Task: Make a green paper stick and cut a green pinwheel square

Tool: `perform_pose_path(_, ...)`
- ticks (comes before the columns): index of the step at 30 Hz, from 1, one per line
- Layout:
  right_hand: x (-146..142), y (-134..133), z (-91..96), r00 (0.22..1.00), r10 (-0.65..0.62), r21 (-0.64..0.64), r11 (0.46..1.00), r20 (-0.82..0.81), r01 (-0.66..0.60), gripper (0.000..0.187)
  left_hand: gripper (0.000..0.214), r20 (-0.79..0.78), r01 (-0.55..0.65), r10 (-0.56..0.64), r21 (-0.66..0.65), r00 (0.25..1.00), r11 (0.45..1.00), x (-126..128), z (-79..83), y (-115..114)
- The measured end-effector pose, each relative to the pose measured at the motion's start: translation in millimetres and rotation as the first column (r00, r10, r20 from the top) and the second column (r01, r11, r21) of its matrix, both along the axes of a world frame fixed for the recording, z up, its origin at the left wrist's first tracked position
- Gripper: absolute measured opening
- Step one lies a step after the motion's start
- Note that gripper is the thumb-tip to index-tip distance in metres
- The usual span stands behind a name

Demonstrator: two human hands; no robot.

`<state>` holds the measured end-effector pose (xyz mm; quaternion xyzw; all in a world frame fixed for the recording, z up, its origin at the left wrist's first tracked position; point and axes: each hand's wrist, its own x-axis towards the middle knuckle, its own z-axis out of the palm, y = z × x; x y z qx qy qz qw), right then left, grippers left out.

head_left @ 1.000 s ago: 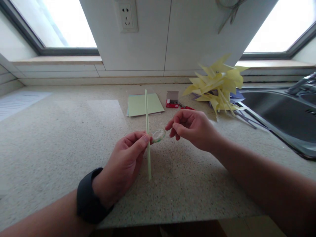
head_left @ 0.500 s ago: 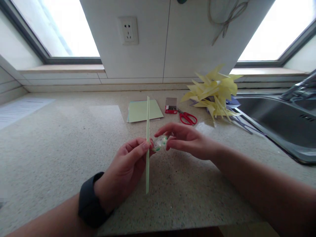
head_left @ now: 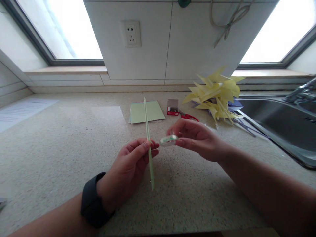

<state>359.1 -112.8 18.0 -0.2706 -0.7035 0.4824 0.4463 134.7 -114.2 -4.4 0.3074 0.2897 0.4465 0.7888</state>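
My left hand [head_left: 134, 158], with a black band on the wrist, pinches a thin pale green paper stick [head_left: 151, 171] near its middle. The stick points away from me, its far end over the stack of paper. Just to the right, my right hand [head_left: 195, 136] grips a small roll of clear tape [head_left: 169, 140] with green markings between thumb and fingers. The roll is tilted nearly edge-on and a little blurred. It sits close to the left fingertips; whether a strip of tape joins it to the stick cannot be made out.
Beyond my hands lie pale green paper sheets [head_left: 147, 112], a small red box [head_left: 172, 108] and red-handled scissors [head_left: 189, 116], partly behind my right hand. Yellow paper pinwheels [head_left: 214, 92] are heaped beside the steel sink [head_left: 278, 121]. A printed sheet [head_left: 24, 112] is at far left.
My right hand has drawn the tape roll slightly right, away from the left fingers, and turned it flatter. The stick has swung slightly, its near end moving right.
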Motion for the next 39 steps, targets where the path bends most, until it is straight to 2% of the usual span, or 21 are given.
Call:
perform_pose_path(3, 1.2, 1.4, -0.7, 0.978, -0.180, 0.108, 0.980, 0.107, 0.169, 0.012, 0.009, -0.026, 0.012, -0.011, 0.035, 1.000, 0.999, 0.0, -3.3, 0.6)
perform_pose_path(6, 0.0, 3.0, -5.3, 0.919, -0.341, 0.285, 0.917, 0.197, 0.279, 0.011, 0.009, -0.041, 0.016, -0.013, 0.063, 0.999, 0.998, 0.0, -6.6, 1.1)
perform_pose_path(11, -2.6, 2.4, -8.3, 0.844, -0.461, 0.533, 0.803, 0.273, 0.266, 0.017, 0.012, -0.091, 0.031, -0.022, 0.091, 0.996, 0.995, 0.5, -7.8, 0.3)
perform_pose_path(14, -2.8, 1.3, -5.3, 0.810, -0.504, 0.630, 0.742, 0.300, 0.229, 0.018, 0.014, -0.129, 0.019, -0.007, 0.097, 0.992, 0.995, 1.3, -8.2, 0.1)
perform_pose_path(21, -2.9, -2.1, -1.4, 0.790, -0.518, 0.706, 0.691, 0.330, 0.158, 0.012, 0.014, -0.171, 0.011, 0.009, 0.117, 0.985, 0.993, 1.7, -9.6, 0.1)
perform_pose_path(29, -10.7, -6.5, 0.9, 0.807, -0.472, 0.808, 0.588, 0.355, -0.011, 0.015, 0.013, -0.177, 0.040, -0.008, 0.179, 0.984, 0.983, 0.1, -10.0, 0.4)
perform_pose_path(39, -13.1, -8.7, 0.1, 0.802, -0.455, 0.807, 0.588, 0.388, -0.058, 0.024, 0.012, -0.172, 0.044, -0.013, 0.180, 0.985, 0.983, 1.8, -9.6, -1.0)
